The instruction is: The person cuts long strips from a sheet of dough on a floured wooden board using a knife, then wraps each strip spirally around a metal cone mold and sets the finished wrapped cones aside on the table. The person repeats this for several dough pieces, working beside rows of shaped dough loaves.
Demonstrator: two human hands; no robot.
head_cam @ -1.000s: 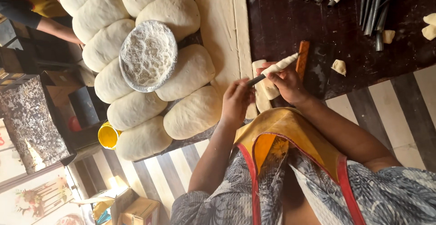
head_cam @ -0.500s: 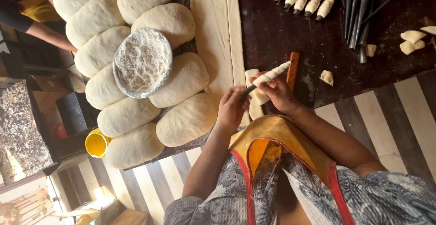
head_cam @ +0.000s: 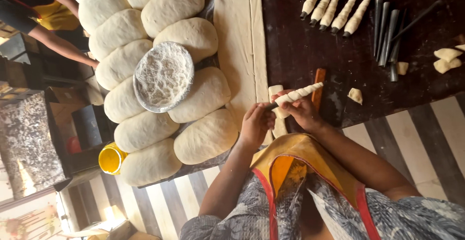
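Note:
My left hand (head_cam: 255, 123) pinches the dark narrow end of a metal cone wrapped in a spiral of dough (head_cam: 300, 93). My right hand (head_cam: 302, 111) grips the same cone from below, around its middle. The cone is held just above the edge of the dark work table (head_cam: 300, 41), nearly level, with its wide end pointing right. A flat strip of dough (head_cam: 275, 91) lies on the table under my hands, beside a wooden-handled tool (head_cam: 318, 87).
Several finished dough-wrapped cones (head_cam: 334, 5) lie in a row at the far side, next to bare metal cones (head_cam: 387, 31) and small dough pieces (head_cam: 445, 58). To the left, large dough loaves (head_cam: 206, 138) surround a metal bowl of flour (head_cam: 163, 76). A yellow cup (head_cam: 111, 157) stands below them. Another person's arm (head_cam: 63, 46) reaches in at the far left.
Both hands have kept hold of the cone and turned it; it now lies flatter. The view has shifted, so the row of finished cones shows more fully.

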